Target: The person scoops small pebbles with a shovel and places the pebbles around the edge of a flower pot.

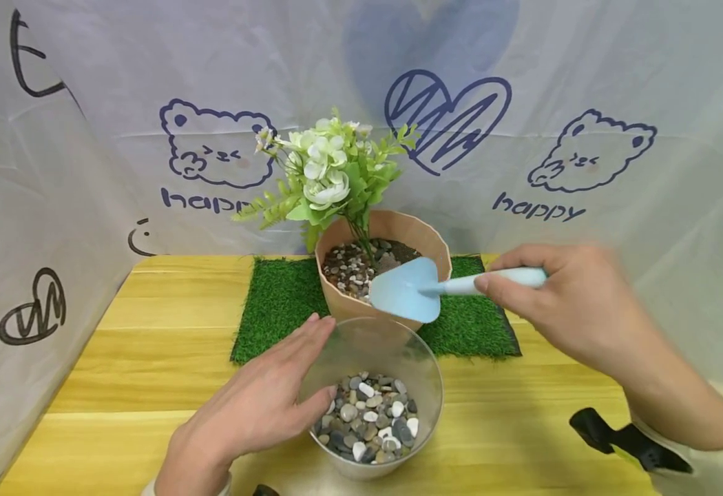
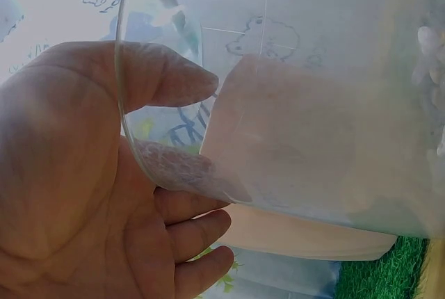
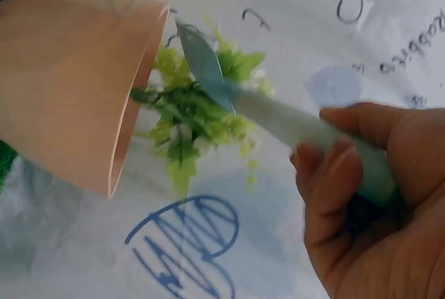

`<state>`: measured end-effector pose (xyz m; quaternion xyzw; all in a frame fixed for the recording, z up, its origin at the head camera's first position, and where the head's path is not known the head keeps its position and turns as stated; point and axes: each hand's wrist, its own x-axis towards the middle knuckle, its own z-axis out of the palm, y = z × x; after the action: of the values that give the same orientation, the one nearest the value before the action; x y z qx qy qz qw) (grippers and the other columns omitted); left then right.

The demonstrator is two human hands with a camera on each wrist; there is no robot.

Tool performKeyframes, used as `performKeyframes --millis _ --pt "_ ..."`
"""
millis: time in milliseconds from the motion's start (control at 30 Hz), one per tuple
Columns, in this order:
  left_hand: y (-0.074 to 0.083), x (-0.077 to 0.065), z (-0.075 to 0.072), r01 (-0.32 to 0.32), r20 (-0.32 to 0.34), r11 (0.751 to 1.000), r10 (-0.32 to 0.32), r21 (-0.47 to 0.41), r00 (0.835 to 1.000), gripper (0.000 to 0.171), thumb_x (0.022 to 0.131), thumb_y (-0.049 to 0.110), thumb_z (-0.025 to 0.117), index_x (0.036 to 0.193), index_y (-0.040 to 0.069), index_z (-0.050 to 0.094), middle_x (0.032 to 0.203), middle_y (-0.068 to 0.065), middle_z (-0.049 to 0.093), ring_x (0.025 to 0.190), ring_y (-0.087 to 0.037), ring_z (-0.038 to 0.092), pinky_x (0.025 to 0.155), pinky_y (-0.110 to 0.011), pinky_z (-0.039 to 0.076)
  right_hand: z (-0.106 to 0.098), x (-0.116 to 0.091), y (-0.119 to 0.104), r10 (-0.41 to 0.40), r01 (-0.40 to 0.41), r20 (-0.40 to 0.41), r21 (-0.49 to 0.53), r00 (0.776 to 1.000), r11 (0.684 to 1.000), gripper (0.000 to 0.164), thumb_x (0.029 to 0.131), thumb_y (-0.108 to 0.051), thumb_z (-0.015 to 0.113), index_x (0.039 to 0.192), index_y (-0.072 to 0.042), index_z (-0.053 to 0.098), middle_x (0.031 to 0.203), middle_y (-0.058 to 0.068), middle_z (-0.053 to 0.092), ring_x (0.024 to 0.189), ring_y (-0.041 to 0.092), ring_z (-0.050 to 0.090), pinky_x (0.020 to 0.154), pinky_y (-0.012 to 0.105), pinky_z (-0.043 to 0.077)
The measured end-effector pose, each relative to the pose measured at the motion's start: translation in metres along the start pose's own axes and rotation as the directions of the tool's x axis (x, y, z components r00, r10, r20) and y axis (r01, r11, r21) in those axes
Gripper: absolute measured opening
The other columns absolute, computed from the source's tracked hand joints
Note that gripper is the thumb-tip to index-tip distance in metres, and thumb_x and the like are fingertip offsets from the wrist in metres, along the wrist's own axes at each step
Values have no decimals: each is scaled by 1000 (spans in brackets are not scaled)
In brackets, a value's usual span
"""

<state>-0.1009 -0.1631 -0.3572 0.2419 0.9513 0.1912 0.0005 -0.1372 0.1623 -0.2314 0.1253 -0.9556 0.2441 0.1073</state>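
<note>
My right hand [image 1: 578, 303] grips the pale handle of a light blue trowel [image 1: 407, 289]. Its blade tilts over the front rim of a peach flowerpot [image 1: 392, 224], which contains pebbles, dark soil and a white-and-green flower bunch [image 1: 327, 165]. In the right wrist view, fingers and thumb wrap the trowel handle [image 3: 285, 122] beside the pot [image 3: 69, 83]. My left hand [image 1: 256, 399] rests along the left side of a clear tub [image 1: 432, 393], fingers straight and thumb spread. Through its wall in the left wrist view, the thumb shows. Mixed pebbles [image 1: 370, 420] cover the tub's bottom.
A green turf mat [image 1: 281, 296] lies under the pot on the yellow wooden table [image 1: 151, 358]. The clear tub stands just in front of the pot. Behind the table hangs a white printed cloth [image 1: 337, 62], close to the pot's back; more cloth hangs at the left.
</note>
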Motion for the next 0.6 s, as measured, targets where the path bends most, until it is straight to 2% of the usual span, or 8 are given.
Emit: performKeyframes --millis 133,267,367,433,600 --pt "0 0 0 1 1 1000 -1 2 1000 80 95 49 53 157 23 8 163 7 12 150 -11 12 121 -38 23 11 -11 -11 -102 107 133 -33 986 994 7 85 -39 74 84 -32 72 56 -11 52 45 7 42 40 24 38" --pt "0 -1 0 -1 -2 1000 1 6 1000 81 95 50 53 156 23 8 163 7 11 150 -11 11 121 -39 22 33 -16 -16 -172 190 236 -58 956 980 6 87 -33 73 84 -31 68 59 -14 49 52 6 43 46 22 40" --pt "0 -1 0 -1 -2 1000 1 7 1000 81 95 50 53 156 23 7 163 8 10 150 -10 10 121 -39 22 51 -17 -15 -258 287 251 -88 933 954 11 88 -34 72 83 -27 65 63 -15 50 56 4 44 50 20 40" --pt "1 -1 -1 0 -1 1000 0 6 1000 81 95 50 53 156 24 7 163 8 10 150 -9 9 121 -39 22 62 -19 -14 -328 363 239 -121 914 924 16 88 -35 72 80 -26 62 64 -16 49 58 4 44 52 20 41" --pt "1 0 -1 3 -1 1000 -3 3 1000 82 94 50 54 156 24 8 163 8 11 150 -10 10 121 -39 22 84 -22 -12 -494 521 167 -225 853 823 24 86 -34 74 76 -22 56 65 -13 51 57 5 48 51 24 46"
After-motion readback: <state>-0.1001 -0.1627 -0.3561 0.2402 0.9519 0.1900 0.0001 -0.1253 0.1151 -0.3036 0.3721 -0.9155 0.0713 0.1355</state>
